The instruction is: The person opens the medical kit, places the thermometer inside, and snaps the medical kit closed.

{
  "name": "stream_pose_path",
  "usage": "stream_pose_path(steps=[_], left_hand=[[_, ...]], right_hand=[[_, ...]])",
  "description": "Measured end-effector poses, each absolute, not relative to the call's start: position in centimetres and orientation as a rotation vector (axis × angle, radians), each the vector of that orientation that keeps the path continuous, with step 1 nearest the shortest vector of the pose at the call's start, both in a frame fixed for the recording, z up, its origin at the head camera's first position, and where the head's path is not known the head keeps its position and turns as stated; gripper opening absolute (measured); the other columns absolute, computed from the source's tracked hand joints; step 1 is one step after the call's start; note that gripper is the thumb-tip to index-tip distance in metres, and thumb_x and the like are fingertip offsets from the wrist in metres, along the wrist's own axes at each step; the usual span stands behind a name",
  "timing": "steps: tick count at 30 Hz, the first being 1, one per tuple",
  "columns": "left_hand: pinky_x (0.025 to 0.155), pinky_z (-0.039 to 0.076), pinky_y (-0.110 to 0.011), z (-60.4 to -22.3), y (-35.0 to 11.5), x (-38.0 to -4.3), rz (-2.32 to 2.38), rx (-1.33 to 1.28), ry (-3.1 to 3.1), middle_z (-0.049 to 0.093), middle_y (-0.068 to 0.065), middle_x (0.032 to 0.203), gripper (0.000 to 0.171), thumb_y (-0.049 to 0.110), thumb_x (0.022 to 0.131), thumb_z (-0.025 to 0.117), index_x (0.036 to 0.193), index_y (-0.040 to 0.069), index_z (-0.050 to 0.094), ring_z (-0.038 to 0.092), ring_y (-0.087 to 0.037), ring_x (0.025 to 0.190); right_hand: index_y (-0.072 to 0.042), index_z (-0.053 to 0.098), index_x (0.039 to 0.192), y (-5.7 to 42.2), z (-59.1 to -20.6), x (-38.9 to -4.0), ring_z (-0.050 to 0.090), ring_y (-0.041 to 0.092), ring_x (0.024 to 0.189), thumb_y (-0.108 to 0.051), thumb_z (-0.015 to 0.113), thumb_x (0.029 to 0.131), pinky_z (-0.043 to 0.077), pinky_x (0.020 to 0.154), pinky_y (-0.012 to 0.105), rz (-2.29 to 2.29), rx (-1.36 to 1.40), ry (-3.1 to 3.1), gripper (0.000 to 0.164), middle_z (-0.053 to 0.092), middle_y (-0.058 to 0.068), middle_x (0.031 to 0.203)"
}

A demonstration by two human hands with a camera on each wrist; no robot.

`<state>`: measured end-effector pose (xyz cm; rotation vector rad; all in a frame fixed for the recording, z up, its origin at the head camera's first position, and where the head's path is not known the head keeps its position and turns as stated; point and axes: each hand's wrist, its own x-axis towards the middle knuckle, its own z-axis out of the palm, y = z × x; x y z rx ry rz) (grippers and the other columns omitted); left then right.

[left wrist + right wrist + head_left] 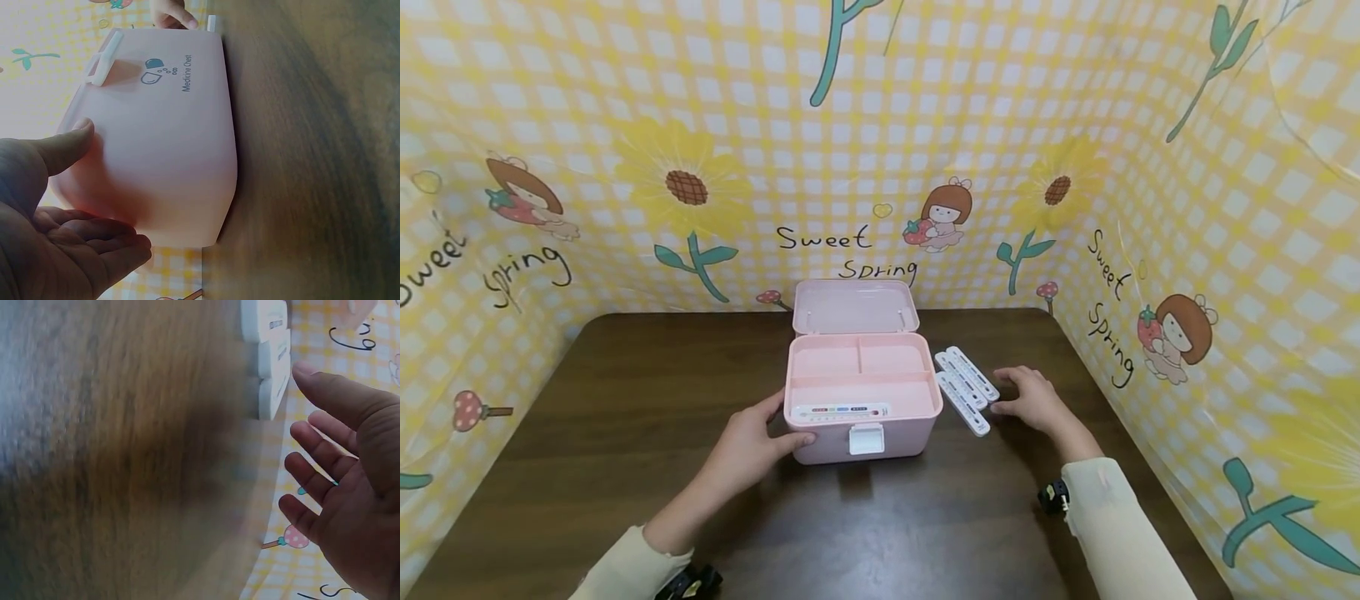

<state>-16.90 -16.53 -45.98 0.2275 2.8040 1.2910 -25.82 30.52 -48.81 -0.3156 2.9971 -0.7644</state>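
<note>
A pink medicine chest (865,442), its lid (856,307) tipped back, stands on the table. My left hand (752,446) holds its front left corner. The thumb (72,147) lies on the front near the rim, and the fingers (103,244) bend along the side. One slim white case (841,412) with a printed label lies in the chest's front compartment. Several similar slim white cases (964,402) lie side by side to the right of the chest. Just right of them is my right hand (1037,402), fingers loosely bent and nothing held; the thumb (328,390) is close to the cases.
Dividers (860,375) split the chest's upper tray into compartments. A white latch (867,439) sits on its front. Yellow checked cloth (730,100) with printed flowers and figures walls in the back and sides of the dark wooden table (647,400).
</note>
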Motion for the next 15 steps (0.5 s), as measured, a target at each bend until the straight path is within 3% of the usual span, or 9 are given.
stream_pose_path(steps=[9, 15], left_hand=[[0.110, 0.044, -0.059, -46.1, -16.6, -16.7, 1.317, 0.239, 2.798, 0.054, -0.017, 0.150, 0.100, 0.056, 0.079, 0.084, 0.153, 0.002, 0.045, 0.049, -0.035, 0.141], [0.110, 0.044, -0.059, -45.9, -16.8, -16.7, 1.329, 0.230, 2.797, 0.053, -0.017, 0.150, 0.101, 0.056, 0.078, 0.084, 0.154, 0.002, 0.044, 0.049, -0.035, 0.141]], right_hand=[[0.001, 0.060, 0.138, 30.7, -50.3, -26.5, 0.052, 0.043, 0.125, -0.032, 0.086, 0.083, 0.036, 0.100, 0.066, -0.660, -0.235, 2.941, 0.070, 0.066, 0.018, 0.128], [0.000, 0.064, 0.133, 30.3, -50.3, -27.0, 0.055, 0.040, 0.118, -0.034, 0.086, 0.082, 0.038, 0.092, 0.061, -0.624, -0.243, 2.941, 0.065, 0.065, 0.017, 0.121]])
